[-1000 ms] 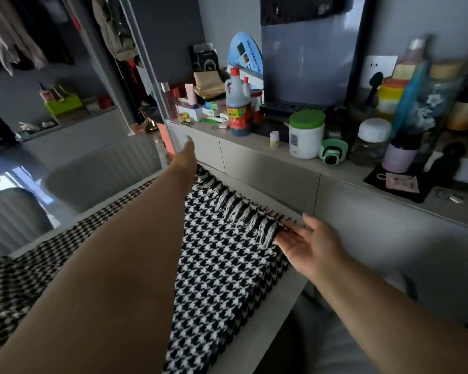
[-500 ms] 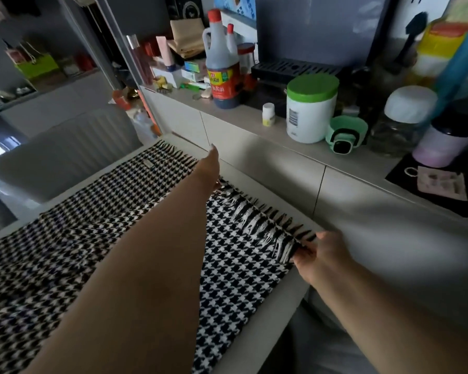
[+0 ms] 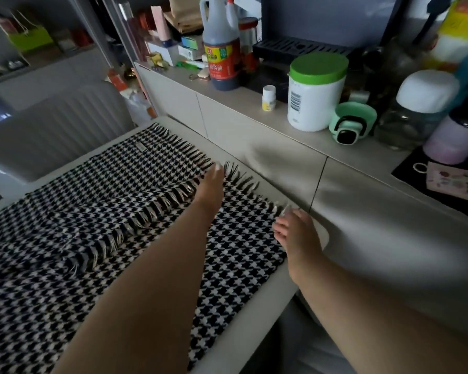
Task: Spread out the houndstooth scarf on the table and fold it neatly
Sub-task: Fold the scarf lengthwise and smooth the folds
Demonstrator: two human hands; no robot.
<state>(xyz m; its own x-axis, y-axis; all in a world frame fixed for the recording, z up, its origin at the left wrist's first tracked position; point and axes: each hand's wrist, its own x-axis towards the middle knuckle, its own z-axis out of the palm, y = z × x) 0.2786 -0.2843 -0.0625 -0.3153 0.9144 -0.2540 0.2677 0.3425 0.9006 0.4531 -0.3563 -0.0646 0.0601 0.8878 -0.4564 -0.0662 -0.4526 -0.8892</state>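
While the scarf [image 3: 114,211] is lying doubled on the bench [image 3: 303,268], fringe now folded back, left hand [image 3: 210,188] is pressing fringe flat; right hand [image 3: 299,233] is pinching its corner. Folding is progressing.

Both hands, seemingly flat, press the houndstooth scarf [image 3: 97,211] on the table [image 3: 254,327].

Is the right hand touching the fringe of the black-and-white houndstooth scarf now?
Touching. In the head view the right hand lies on the black-and-white houndstooth scarf at its near corner, fingertips on the fringe there.
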